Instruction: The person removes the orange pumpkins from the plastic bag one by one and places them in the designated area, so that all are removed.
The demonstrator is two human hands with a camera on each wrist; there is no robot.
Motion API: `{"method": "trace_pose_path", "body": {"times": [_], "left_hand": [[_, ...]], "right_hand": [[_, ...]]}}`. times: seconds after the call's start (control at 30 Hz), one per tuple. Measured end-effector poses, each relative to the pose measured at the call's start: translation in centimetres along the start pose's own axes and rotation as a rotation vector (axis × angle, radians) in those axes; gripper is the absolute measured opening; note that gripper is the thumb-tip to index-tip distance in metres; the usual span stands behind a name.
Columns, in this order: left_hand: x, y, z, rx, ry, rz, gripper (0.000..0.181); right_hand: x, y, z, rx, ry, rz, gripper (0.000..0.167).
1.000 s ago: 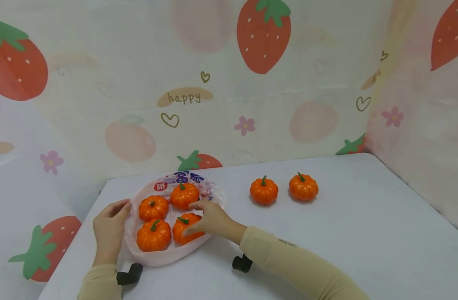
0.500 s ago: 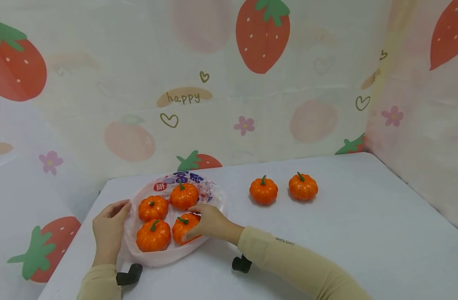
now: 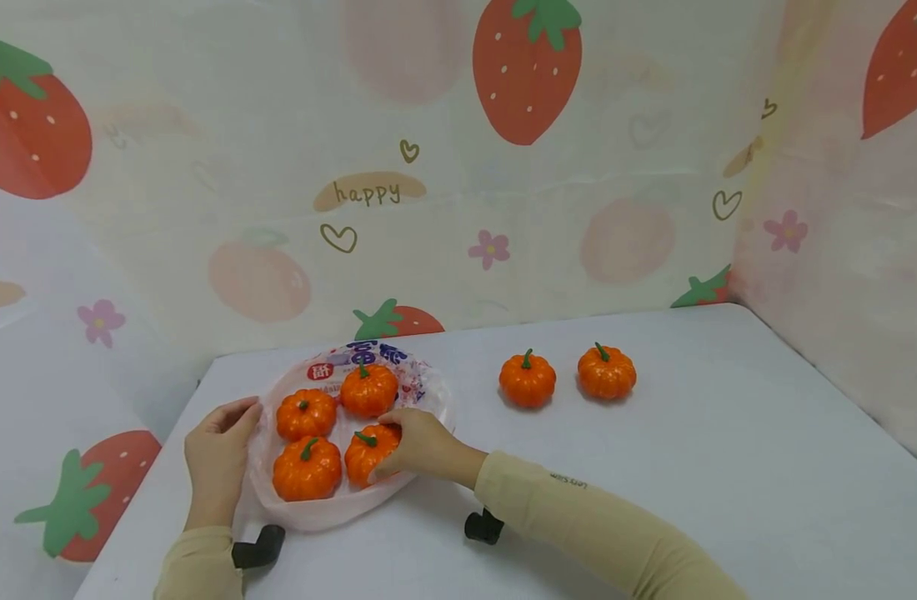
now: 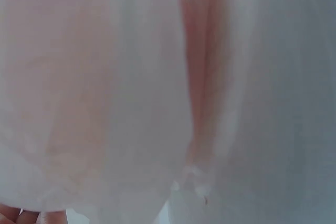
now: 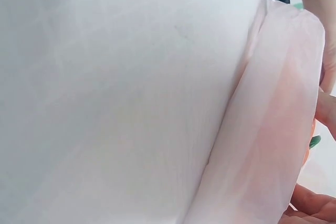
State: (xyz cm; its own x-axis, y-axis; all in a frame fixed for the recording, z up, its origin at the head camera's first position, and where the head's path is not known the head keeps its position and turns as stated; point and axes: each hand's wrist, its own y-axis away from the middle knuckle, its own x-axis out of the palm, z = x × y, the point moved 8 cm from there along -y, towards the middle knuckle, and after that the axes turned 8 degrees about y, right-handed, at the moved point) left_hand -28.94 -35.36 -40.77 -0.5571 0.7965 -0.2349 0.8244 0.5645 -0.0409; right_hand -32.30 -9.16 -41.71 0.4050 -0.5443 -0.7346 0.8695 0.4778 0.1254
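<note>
A pale plastic bag [image 3: 316, 518] with printed lettering lies spread in a round, its rim turned up. Inside sit several orange pumpkins with green stems. My left hand [image 3: 217, 462] pinches the bag's left rim between thumb and fingers. At the front right inside the bag, my right hand [image 3: 428, 450] grips a small pumpkin [image 3: 363, 463], thumb in front and fingers behind. Beside it are a front left pumpkin [image 3: 307, 469], a back left pumpkin [image 3: 306, 414] and a back right pumpkin [image 3: 369, 392]. The bag wall [image 5: 262, 145] mostly hides the gripped pumpkin in the right wrist view.
Right of the bag, two more pumpkins stand on the white table [image 3: 691, 467]: a nearer one [image 3: 528, 381] and a farther one [image 3: 607, 372]. Black devices [image 3: 258, 547] show at both wrists. A strawberry-print cloth [image 3: 458, 167] hangs behind the table.
My right hand has shifted very slightly left at the front right pumpkin. The left hand stays on the bag's rim, and the pumpkins have hardly moved.
</note>
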Motion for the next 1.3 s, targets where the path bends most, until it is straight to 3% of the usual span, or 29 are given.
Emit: {"method": "trace_pose_path", "body": {"times": [0.3, 0.67, 1.3], "left_hand": [[-0.1, 0.1, -0.1, 0.005, 0.01, -0.005, 0.044], [0.0, 0.1, 0.1, -0.015, -0.005, 0.007, 0.046], [0.1, -0.2, 0.5, -0.049, -0.032, 0.017, 0.049]], "right_hand": [[-0.7, 0.1, 0.1, -0.012, 0.015, -0.031, 0.075], [-3.8, 1.6, -0.2, -0.055, -0.079, -0.068, 0.076], [-8.9, 6.1, -4.4, -0.039, -0.154, -0.173, 0.072]]}}
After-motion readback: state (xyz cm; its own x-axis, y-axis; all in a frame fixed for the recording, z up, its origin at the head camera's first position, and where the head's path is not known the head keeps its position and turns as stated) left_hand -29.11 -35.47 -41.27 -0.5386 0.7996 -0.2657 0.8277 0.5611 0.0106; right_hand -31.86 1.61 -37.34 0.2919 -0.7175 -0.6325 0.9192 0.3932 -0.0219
